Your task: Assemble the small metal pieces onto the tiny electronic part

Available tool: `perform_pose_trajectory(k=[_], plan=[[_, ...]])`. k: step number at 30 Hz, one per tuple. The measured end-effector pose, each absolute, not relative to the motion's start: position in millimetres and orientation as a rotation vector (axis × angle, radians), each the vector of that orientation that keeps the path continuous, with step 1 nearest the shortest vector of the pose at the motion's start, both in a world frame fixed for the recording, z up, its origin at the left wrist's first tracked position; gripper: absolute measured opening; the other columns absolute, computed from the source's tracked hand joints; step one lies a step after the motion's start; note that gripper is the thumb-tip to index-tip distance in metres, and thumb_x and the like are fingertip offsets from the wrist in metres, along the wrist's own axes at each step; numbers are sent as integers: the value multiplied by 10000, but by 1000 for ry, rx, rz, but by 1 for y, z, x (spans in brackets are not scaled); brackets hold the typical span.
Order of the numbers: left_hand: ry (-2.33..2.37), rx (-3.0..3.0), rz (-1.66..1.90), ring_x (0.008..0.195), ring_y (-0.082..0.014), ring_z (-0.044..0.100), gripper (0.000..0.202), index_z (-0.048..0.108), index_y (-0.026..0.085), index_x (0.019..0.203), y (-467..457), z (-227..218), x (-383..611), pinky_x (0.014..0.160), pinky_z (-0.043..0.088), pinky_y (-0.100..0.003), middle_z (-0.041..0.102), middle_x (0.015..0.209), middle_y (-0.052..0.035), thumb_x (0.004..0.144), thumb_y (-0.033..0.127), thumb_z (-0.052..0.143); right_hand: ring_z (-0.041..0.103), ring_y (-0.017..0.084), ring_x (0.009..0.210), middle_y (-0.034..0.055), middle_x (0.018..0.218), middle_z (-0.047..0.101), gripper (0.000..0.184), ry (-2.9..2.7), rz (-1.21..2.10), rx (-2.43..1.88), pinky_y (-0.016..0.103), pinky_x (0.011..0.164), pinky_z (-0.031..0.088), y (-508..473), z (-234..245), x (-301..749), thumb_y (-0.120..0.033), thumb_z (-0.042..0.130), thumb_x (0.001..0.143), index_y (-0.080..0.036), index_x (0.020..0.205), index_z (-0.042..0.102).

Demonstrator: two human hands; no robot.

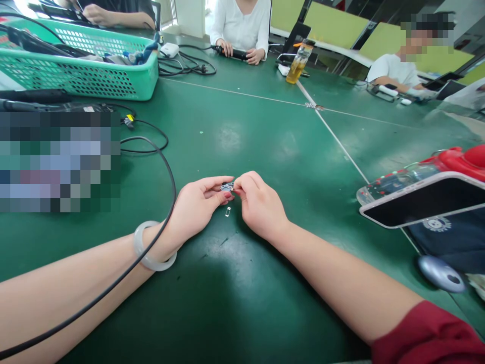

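Observation:
My left hand (197, 205) pinches a small bluish-grey piece with metallic edges (227, 187) between thumb and fingers, just above the green tabletop. What kind of thing it is I cannot make out. Against its right end, the closed fingertips of my right hand (261, 205) meet it; whether they grip the piece itself or a tiny part at its edge is hidden. Just below the fingertips, a small white-rimmed rectangular piece with a dark middle (228, 212) lies on the table. A pale bangle (141, 245) circles my left wrist.
A black cable (168, 172) crosses over my left forearm. At the far left stands a green basket (146, 81) of tools and cables. To the right are a phone (420, 202), a red-topped bottle (409, 177) and a mouse (441, 273). Several people sit around the table.

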State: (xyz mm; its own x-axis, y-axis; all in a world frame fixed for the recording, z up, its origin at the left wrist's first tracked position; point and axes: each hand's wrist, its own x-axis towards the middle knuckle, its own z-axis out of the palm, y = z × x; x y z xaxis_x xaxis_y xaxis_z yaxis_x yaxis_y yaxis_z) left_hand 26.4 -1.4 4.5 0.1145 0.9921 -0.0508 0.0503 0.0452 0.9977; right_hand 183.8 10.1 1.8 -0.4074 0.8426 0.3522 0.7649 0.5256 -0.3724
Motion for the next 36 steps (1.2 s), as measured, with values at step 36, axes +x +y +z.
perform_pose_trajectory(k=[36], plan=[[1351, 1258, 1102, 768, -135, 631, 368, 642, 134, 1186, 3, 7, 25, 774, 533, -282, 708, 904, -65, 860, 291, 573, 591, 138, 806, 29, 941, 629, 133, -2272, 412, -1304, 273, 745, 471, 21, -10, 197, -222, 625, 841, -211, 945, 707]])
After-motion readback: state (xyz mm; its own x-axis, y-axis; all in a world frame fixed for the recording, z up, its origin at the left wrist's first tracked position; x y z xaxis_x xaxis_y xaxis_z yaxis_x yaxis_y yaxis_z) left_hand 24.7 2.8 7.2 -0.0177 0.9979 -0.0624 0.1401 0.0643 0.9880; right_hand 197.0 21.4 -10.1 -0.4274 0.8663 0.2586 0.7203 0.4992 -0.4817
